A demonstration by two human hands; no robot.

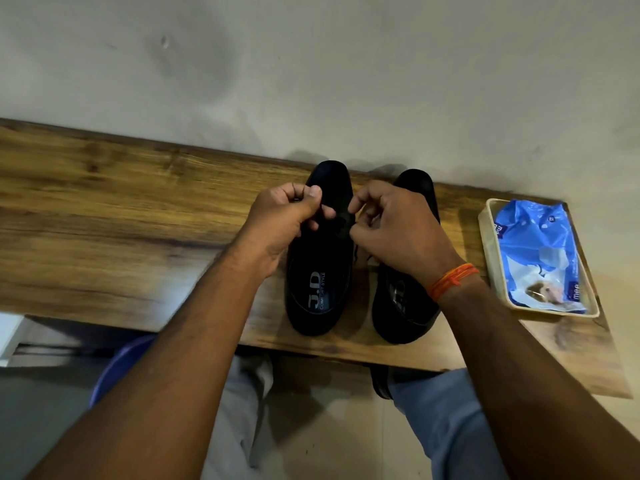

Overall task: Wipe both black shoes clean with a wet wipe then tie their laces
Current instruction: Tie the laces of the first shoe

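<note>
**Both hands at the laces of the left-hand shoe**

Two black shoes stand side by side on the wooden surface, heels toward the person, toes near the wall. Over the left shoe, the left hand and right hand each close their grip, fingers pinched on the lace. The right shoe sits just beside. Farther right, a tray holds a blue pack of wipes.
</note>
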